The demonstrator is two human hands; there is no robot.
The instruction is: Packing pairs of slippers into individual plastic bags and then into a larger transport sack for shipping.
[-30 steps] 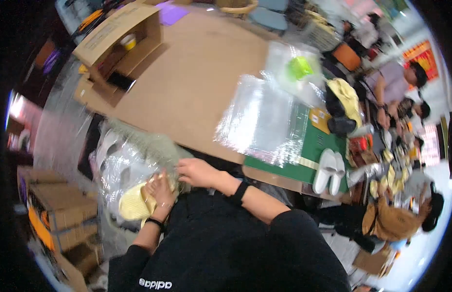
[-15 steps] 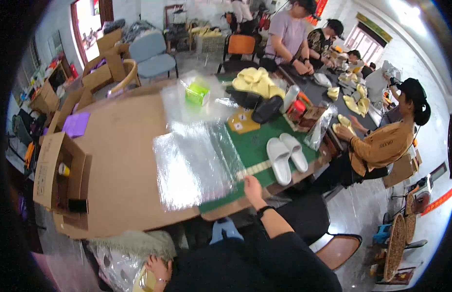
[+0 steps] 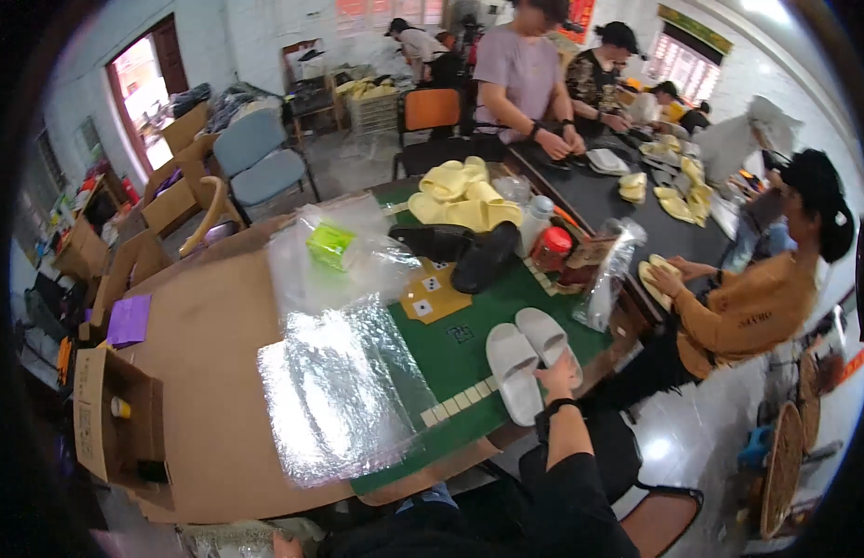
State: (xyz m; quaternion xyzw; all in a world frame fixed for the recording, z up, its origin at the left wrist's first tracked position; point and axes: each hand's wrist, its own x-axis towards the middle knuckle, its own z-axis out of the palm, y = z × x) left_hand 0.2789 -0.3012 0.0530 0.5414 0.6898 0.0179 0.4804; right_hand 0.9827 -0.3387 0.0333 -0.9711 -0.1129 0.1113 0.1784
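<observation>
A pair of light grey slippers [image 3: 514,365] lies side by side on the green mat [image 3: 450,349], near the table's right front edge. My right hand [image 3: 560,374], with a black band on the wrist, grips the heel end of the right slipper. Its thumb lies between the two slippers. Only a sliver of my left hand [image 3: 285,547] shows at the lower edge, by a greenish cloth [image 3: 232,539]; its fingers are hidden. Clear plastic bags [image 3: 334,400] lie flat left of the slippers. A row of pale tiles [image 3: 458,402] runs along the mat toward the slippers.
Black slippers [image 3: 483,256], yellow slippers [image 3: 464,195], a red-lidded jar [image 3: 551,249] and a green packet [image 3: 329,245] are farther back. An open cardboard box [image 3: 120,418] stands at left. A person in an orange-brown top [image 3: 748,307] handles yellow slippers at right.
My right hand has moved right, from the end of the tile row onto the slippers. My left hand has mostly dropped out of view as the view shifted.
</observation>
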